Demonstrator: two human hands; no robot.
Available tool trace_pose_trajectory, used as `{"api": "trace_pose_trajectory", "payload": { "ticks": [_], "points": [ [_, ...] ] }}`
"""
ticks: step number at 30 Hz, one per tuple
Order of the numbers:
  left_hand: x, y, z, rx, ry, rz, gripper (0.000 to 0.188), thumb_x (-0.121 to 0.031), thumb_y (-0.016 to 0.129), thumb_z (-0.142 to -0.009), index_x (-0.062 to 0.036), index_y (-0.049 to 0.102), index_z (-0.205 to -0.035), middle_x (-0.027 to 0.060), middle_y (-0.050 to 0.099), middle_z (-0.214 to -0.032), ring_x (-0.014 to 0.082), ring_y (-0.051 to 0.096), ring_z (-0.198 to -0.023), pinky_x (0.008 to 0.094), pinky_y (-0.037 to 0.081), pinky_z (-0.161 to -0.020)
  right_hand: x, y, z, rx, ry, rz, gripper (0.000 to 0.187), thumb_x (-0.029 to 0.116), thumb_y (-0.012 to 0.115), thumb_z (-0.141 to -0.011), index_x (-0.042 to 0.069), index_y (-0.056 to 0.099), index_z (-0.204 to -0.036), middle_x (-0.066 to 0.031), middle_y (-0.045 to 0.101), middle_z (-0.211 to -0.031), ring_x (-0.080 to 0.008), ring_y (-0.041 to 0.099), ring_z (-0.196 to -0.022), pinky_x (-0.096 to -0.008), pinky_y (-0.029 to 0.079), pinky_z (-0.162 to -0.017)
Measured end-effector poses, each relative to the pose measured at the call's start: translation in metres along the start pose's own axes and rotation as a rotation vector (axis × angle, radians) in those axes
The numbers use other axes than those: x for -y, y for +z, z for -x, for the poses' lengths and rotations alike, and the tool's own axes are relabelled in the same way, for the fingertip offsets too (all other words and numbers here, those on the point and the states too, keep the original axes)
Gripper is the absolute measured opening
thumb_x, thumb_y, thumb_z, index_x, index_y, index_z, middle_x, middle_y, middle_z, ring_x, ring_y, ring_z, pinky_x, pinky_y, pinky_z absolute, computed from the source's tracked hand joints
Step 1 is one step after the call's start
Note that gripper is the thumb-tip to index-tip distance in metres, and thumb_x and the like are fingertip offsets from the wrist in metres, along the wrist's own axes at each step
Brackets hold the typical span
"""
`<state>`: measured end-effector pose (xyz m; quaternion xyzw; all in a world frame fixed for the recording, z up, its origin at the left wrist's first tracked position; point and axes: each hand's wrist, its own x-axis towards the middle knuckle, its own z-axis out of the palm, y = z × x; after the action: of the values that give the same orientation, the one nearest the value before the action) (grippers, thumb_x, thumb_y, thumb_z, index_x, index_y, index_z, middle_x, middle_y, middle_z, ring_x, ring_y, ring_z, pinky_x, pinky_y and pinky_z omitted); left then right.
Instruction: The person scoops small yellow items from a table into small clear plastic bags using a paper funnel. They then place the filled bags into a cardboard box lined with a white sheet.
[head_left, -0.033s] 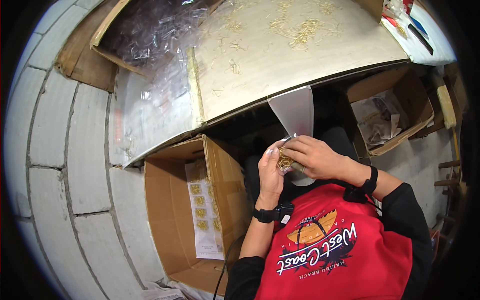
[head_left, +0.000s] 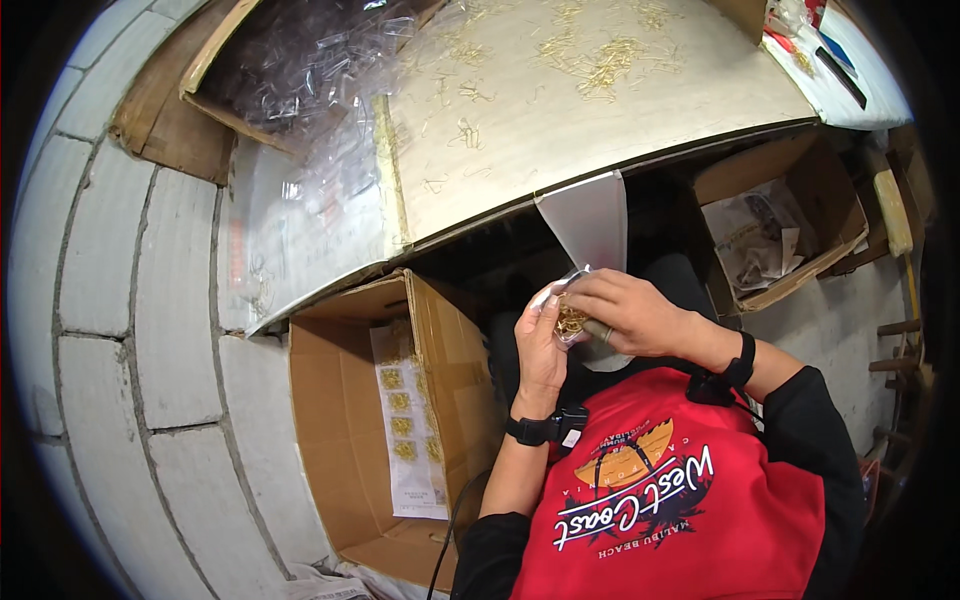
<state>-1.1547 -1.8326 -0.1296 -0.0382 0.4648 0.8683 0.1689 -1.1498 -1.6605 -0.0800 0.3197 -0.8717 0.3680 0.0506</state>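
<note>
Just above my lap, a small clear plastic bag (head_left: 573,322) holds a cluster of gold-coloured wire hooks. My left hand (head_left: 541,345) grips the bag from the left, thumb along its near side. From the right, my right hand (head_left: 632,315) pinches the bag's upper part, its fingers covering much of the opening. Some hooks show between the two hands; the fingertips' exact hold is partly hidden. Beyond my hands, a white chute (head_left: 590,222) hangs from the table edge.
The pale table (head_left: 520,135) bears scattered gold hooks (head_left: 600,65). Many empty clear bags (head_left: 325,70) lie at its left. Left of my legs stands an open cardboard box (head_left: 455,370) with filled packets on a white sheet. Another cardboard box (head_left: 845,215) holding papers stands right.
</note>
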Motion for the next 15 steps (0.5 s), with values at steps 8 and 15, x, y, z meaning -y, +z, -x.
{"api": "trace_pose_trajectory", "payload": {
  "ticks": [8, 15],
  "points": [
    [-0.003, -0.005, -0.006, 0.020, -0.001, 0.082, 0.035, -0.029, 0.040, -0.100, -0.0010, 0.053, -0.117, 0.0095, 0.061, -0.107, 0.0164, 0.065, -0.087, 0.0297, 0.059, -0.065, 0.001, 0.005, 0.003, 0.032, -0.140, 0.220, 0.054, 0.013, 0.066, -0.078, -0.001, 0.048, -0.127, -0.0159, 0.050, -0.131, -0.0314, 0.048, -0.123, -0.0422, 0.038, -0.104],
    [-0.003, -0.015, -0.012, 0.005, -0.063, 0.011, 0.038, -0.033, 0.039, -0.100, -0.0015, 0.056, -0.112, 0.0076, 0.064, -0.101, 0.0150, 0.066, -0.082, 0.0282, 0.057, -0.058, 0.001, 0.007, -0.008, 0.008, -0.128, 0.150, 0.038, 0.007, 0.064, -0.075, 0.001, 0.058, -0.112, -0.0148, 0.058, -0.119, -0.0304, 0.052, -0.118, -0.0393, 0.043, -0.098]
  ]
}}
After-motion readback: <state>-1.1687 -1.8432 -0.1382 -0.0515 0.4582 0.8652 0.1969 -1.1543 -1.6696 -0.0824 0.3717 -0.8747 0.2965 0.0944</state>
